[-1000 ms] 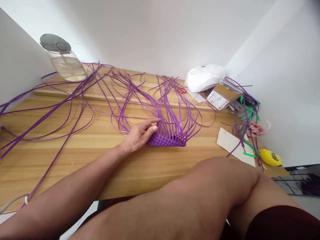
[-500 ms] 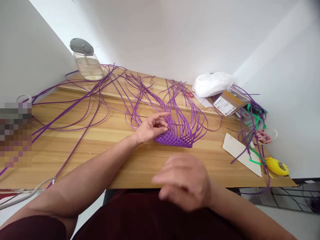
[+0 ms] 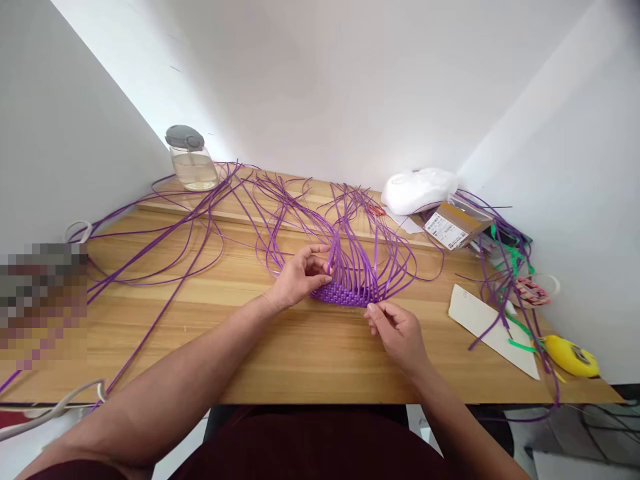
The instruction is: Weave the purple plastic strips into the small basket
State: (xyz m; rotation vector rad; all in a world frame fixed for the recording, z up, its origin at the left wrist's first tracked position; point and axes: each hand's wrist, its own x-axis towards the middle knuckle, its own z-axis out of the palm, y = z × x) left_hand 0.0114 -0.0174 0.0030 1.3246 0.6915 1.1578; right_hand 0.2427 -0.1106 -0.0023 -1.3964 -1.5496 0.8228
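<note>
Purple weave (image 3: 345,294) touches L hand (image 3: 299,277); bottle (image 3: 193,160) (capped) part-full w/ liq. (image 3: 196,175)

My dark maroon cloth garment (image 3: 310,447) covers the torso, its surface plain where visible; its short left sleeve (image 3: 75,470), of matching cloth, ends in a curved hem above the elbow. My left forearm (image 3: 200,360), right forearm (image 3: 450,407), five-fingered left hand (image 3: 297,279) and right hand (image 3: 400,333) are bare.

Left fingers (image 3: 316,249) curled, right fingers (image 3: 394,309) pinched; forearms (image 3: 205,357) angled inward.
</note>
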